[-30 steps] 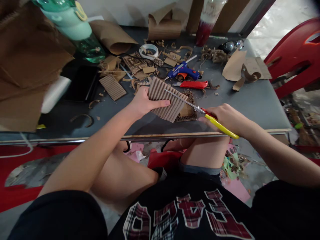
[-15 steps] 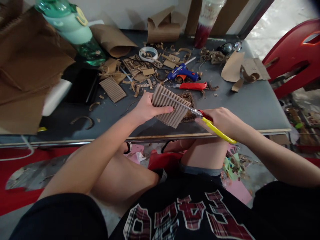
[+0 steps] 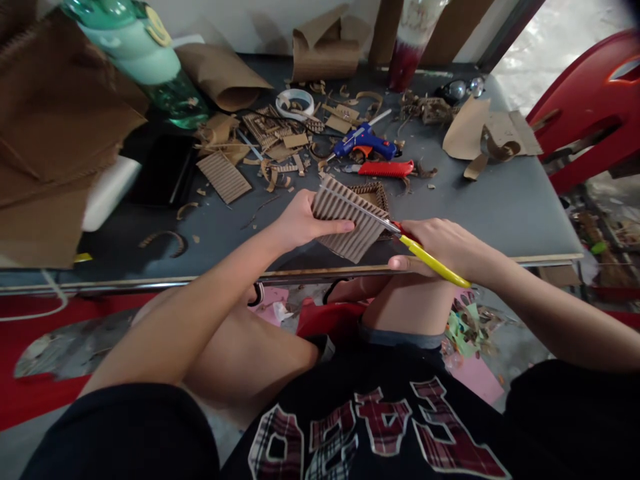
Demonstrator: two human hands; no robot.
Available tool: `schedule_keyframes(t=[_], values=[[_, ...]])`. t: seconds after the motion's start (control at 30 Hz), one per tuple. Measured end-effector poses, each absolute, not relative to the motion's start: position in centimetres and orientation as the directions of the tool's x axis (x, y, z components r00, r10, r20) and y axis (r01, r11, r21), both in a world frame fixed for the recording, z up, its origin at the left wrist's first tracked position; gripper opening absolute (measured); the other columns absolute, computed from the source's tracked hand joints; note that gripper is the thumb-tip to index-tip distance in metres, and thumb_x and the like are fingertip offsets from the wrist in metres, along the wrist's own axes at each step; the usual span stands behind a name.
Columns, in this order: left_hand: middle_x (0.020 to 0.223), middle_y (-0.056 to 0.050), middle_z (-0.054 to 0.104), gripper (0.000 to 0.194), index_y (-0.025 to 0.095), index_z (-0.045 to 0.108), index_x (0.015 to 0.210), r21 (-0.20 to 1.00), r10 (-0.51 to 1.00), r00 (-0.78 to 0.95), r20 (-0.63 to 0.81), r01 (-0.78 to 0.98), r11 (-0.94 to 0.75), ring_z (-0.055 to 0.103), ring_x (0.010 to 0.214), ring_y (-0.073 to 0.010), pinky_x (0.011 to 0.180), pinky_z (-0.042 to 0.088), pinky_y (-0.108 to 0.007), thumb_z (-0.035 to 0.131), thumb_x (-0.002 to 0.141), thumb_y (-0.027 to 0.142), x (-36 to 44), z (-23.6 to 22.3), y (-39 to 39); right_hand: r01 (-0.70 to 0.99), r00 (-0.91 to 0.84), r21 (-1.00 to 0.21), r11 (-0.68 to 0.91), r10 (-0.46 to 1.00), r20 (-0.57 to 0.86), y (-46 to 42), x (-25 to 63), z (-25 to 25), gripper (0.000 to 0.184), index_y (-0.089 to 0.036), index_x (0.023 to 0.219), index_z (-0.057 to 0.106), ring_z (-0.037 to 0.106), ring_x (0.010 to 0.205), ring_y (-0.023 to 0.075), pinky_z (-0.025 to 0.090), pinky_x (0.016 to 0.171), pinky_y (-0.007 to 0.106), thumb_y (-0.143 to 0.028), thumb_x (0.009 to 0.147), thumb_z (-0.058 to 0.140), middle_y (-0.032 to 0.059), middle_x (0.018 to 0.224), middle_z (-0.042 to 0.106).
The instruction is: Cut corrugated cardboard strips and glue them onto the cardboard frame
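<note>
Cardboard: corrugated sheet (image 3: 349,217) pinched in left hand (image 3: 300,223), now lower, nearer the counter (image 3: 500,200) edge
Scissors (image 3: 400,233): right hand (image 3: 447,247) clasped round handles, blades deeper across sheet

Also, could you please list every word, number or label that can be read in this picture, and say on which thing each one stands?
"OVE7", roughly: large plaid letters on the black shirt, seen upside down and cut off at the bottom edge, so the reading is uncertain.
Label on the green bottle: a round mark, too blurred to read.
Print on the tall cup at the back: too blurred to read.
Scissors, glue gun: no text visible.
</note>
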State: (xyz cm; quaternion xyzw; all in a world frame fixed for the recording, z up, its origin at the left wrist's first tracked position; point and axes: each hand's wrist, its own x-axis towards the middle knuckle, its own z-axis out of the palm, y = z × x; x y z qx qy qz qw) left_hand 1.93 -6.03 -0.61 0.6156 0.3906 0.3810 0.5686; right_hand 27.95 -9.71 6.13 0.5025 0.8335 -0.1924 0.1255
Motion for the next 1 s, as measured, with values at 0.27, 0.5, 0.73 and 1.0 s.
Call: schedule_keyframes(t=[0.27,0.5,0.73,1.0], values=[[0.084,-0.007,0.072,0.058,0.015,0.069,0.086,0.998,0.92,0.391,0.031,0.034,-0.048,0.07,0.081,-0.0234,0.083,0.063,-0.045,0.092,0.054,0.058,2.0,-0.4,-6.2,0.905,-0.422,-0.2,0.375,0.844,-0.33,-9.3,27.5,5.5,0.072,-0.021,0.078,0.059,0.049,0.06,0.0169,0.026,0.06,0.03,-0.085,0.089,0.028,0.0059,0.068,0.061],[0.076,-0.005,0.07,0.048,0.015,0.068,0.077,0.995,0.923,0.383,0.041,0.064,-0.07,0.068,0.069,-0.0197,0.07,0.063,-0.038,0.092,0.057,0.052,1.7,-0.6,-5.8,0.919,-0.387,-0.204,0.337,0.869,-0.309,-9.4,27.2,5.2,0.072,-0.022,0.067,0.049,0.042,0.058,0.0165,0.024,0.059,0.031,-0.087,0.088,0.026,0.0037,0.061,0.051],[0.08,-0.006,0.072,0.051,0.016,0.069,0.082,0.994,0.922,0.386,0.041,0.081,-0.078,0.069,0.073,-0.0205,0.074,0.064,-0.039,0.092,0.058,0.055,1.5,-0.5,-5.9,0.926,-0.365,-0.237,0.295,0.86,-0.357,-9.8,26.9,5.7,0.075,-0.023,0.08,0.05,0.042,0.059,0.0153,0.026,0.058,0.029,-0.095,0.078,0.031,0.0036,0.073,0.058],[0.081,-0.007,0.073,0.044,0.014,0.071,0.082,0.995,0.896,0.438,0.074,0.029,-0.097,0.067,0.07,-0.0183,0.07,0.061,-0.034,0.093,0.061,0.047,1.6,-0.5,-6.1,0.899,-0.426,-0.262,0.35,0.834,-0.35,-9.7,26.7,6.0,0.078,-0.022,0.077,0.051,0.044,0.061,0.0154,0.027,0.06,0.029,-0.095,0.08,0.025,0.0041,0.07,0.058]])
